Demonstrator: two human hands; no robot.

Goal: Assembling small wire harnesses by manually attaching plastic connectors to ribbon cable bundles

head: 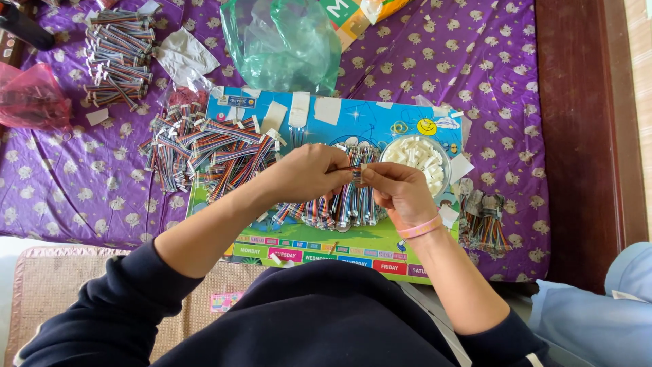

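Closest to the camera, dark navy sleeves frame the view, and the two bare forearms converge over a colourful illustrated board (pixel 407 248) laid on a purple patterned cloth (pixel 68 177). The left hand (pixel 305 173) and the right hand (pixel 397 190), which wears a pink wristband (pixel 420 228), meet near the middle of the board, both pinched narrow on one short multicoloured ribbon cable (pixel 352 170). The cable's long axis runs roughly left to right between the two sets of fingertips, so neither hand is nearer to it than the other; its right end sits at the right thumb and forefinger, where a small white piece may be pressed against it, though that is too small to tell. Just beneath the hands lies a row of similar cables (pixel 339 211) side by side on the board. Just beyond the right hand stands a round clear bowl of small white connectors (pixel 415 156). To the left, a loose heap of cables (pixel 204 156) spreads over the board's edge. Farther back sit bundled cables (pixel 119 58), a crumpled green plastic bag (pixel 282 41) and, at the left edge, a pink bag (pixel 30 98).
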